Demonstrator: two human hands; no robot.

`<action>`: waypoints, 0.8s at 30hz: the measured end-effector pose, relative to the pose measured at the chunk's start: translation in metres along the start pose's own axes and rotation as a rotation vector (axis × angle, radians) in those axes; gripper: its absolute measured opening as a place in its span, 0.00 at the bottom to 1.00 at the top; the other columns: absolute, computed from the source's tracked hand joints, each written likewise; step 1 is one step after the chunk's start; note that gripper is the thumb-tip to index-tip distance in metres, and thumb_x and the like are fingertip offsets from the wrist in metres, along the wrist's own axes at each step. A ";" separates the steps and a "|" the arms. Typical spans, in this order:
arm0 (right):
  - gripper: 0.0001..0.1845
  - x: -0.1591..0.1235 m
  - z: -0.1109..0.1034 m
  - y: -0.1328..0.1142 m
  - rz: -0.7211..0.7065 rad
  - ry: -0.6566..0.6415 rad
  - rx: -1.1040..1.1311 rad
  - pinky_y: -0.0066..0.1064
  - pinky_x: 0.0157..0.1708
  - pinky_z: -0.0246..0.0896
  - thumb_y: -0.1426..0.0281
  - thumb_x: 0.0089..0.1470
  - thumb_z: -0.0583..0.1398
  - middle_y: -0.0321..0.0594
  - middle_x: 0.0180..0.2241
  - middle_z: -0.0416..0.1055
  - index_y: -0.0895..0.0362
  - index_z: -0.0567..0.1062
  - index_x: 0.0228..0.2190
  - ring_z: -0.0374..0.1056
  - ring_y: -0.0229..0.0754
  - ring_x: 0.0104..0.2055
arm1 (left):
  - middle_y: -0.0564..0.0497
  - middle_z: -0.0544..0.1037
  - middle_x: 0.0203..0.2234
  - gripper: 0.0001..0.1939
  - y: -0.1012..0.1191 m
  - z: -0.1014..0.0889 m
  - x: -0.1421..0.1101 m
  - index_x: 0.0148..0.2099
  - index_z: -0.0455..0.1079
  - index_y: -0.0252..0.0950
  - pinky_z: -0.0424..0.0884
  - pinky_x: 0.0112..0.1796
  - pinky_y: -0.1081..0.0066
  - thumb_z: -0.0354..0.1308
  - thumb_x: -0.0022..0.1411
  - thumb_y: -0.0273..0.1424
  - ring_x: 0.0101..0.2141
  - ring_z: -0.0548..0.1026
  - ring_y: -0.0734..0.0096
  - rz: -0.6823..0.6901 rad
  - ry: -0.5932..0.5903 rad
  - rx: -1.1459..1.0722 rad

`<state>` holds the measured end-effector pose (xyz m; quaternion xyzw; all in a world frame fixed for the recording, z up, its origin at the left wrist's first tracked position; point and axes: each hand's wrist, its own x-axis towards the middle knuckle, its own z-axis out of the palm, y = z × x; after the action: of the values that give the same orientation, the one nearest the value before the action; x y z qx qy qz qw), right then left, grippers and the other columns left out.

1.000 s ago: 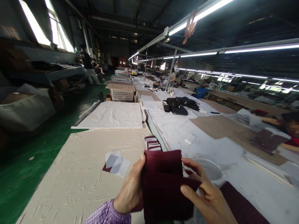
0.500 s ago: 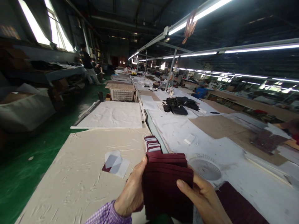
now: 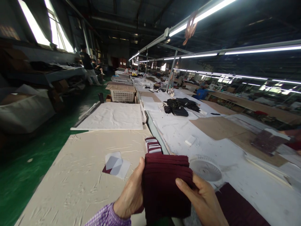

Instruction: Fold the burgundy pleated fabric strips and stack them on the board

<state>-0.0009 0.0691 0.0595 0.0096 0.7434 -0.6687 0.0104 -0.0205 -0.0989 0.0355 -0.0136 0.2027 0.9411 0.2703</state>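
A stack of maroon fabric pieces (image 3: 167, 188) is held between my two hands, its upper edges stepped like a fan. My left hand (image 3: 132, 191) grips the stack's left side, the thumb along the edge and the fingers hidden behind. On the right side my right hand (image 3: 202, 196) pinches it, thumb on the front face. Just beyond the stack lies a row of maroon and white pieces (image 3: 153, 145) on the cream-covered table. Left of my left hand are white and maroon scraps (image 3: 117, 165). Dark maroon cloth (image 3: 237, 207) lies to the right of my right hand.
The cream-covered table (image 3: 77, 175) adjoins a white table (image 3: 169, 131) on the right. A round fan (image 3: 205, 169) sits beyond my right hand. Black garments (image 3: 180, 106) lie farther off. A plastic crate (image 3: 122, 95) stands ahead; people are by the green aisle (image 3: 68, 117).
The stack has shifted slightly left with both hands still on it. Its top edges sit more evenly squared, and my right fingers have moved a little along the right side.
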 end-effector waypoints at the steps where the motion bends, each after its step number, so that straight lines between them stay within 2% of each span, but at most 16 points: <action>1: 0.16 0.000 0.000 -0.001 -0.011 0.008 -0.009 0.46 0.50 0.62 0.61 0.50 0.62 0.47 0.38 0.78 0.58 0.78 0.38 0.67 0.55 0.50 | 0.42 0.78 0.45 0.30 -0.001 -0.002 -0.001 0.51 0.72 0.31 0.62 0.55 0.63 0.46 0.61 0.50 0.51 0.71 0.58 0.021 -0.016 0.020; 3: 0.16 -0.001 0.001 -0.002 -0.026 0.016 -0.018 0.46 0.50 0.61 0.62 0.51 0.62 0.46 0.38 0.77 0.58 0.77 0.39 0.68 0.55 0.50 | 0.44 0.78 0.44 0.25 -0.004 -0.008 -0.003 0.47 0.74 0.35 0.64 0.53 0.64 0.57 0.55 0.47 0.49 0.73 0.58 0.112 -0.031 0.119; 5: 0.15 -0.002 0.002 -0.002 -0.026 0.014 -0.011 0.45 0.48 0.63 0.62 0.51 0.62 0.46 0.38 0.78 0.58 0.77 0.38 0.68 0.55 0.50 | 0.47 0.79 0.43 0.19 -0.007 -0.011 -0.003 0.45 0.75 0.38 0.67 0.50 0.65 0.66 0.49 0.36 0.46 0.75 0.59 0.184 -0.012 0.271; 6: 0.15 -0.002 0.002 -0.002 -0.019 0.014 -0.005 0.44 0.47 0.65 0.62 0.51 0.62 0.46 0.37 0.78 0.58 0.77 0.38 0.67 0.56 0.50 | 0.47 0.80 0.42 0.18 -0.008 -0.012 -0.003 0.44 0.75 0.39 0.67 0.49 0.65 0.67 0.49 0.31 0.45 0.75 0.60 0.195 0.011 0.339; 8: 0.14 -0.003 0.003 0.000 -0.003 0.022 -0.003 0.43 0.44 0.66 0.62 0.50 0.62 0.47 0.37 0.78 0.58 0.77 0.36 0.67 0.56 0.50 | 0.47 0.81 0.40 0.14 -0.010 -0.012 -0.002 0.43 0.76 0.39 0.69 0.47 0.64 0.64 0.52 0.28 0.43 0.76 0.60 0.169 0.061 0.412; 10: 0.15 -0.003 0.003 0.001 0.002 0.047 -0.016 0.41 0.43 0.67 0.61 0.49 0.63 0.46 0.39 0.77 0.58 0.75 0.36 0.69 0.54 0.47 | 0.46 0.81 0.38 0.11 -0.011 -0.011 -0.001 0.42 0.77 0.38 0.71 0.44 0.65 0.62 0.54 0.28 0.41 0.77 0.61 0.161 0.098 0.414; 14: 0.24 -0.004 0.003 -0.001 -0.025 0.096 -0.026 0.35 0.39 0.69 0.60 0.47 0.63 0.43 0.43 0.74 0.53 0.68 0.45 0.71 0.47 0.42 | 0.46 0.82 0.35 0.12 -0.009 -0.009 -0.004 0.41 0.77 0.38 0.72 0.37 0.68 0.64 0.52 0.28 0.35 0.78 0.62 0.131 0.125 0.411; 18: 0.25 -0.005 0.002 -0.003 -0.001 0.085 -0.009 0.33 0.36 0.70 0.60 0.46 0.63 0.44 0.46 0.72 0.52 0.67 0.46 0.72 0.46 0.42 | 0.46 0.82 0.33 0.13 -0.007 -0.010 -0.007 0.41 0.77 0.37 0.72 0.33 0.70 0.65 0.51 0.28 0.31 0.78 0.65 0.117 0.125 0.434; 24: 0.22 -0.006 0.010 0.006 -0.017 0.013 0.017 0.38 0.46 0.67 0.59 0.48 0.62 0.45 0.43 0.75 0.55 0.72 0.44 0.71 0.48 0.44 | 0.47 0.82 0.35 0.11 -0.007 -0.011 -0.006 0.41 0.77 0.37 0.72 0.37 0.70 0.63 0.53 0.27 0.34 0.78 0.65 0.187 0.125 0.403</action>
<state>0.0050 0.0600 0.0522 0.0078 0.7378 -0.6750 -0.0004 -0.0127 -0.1010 0.0243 0.0013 0.4032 0.8999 0.1660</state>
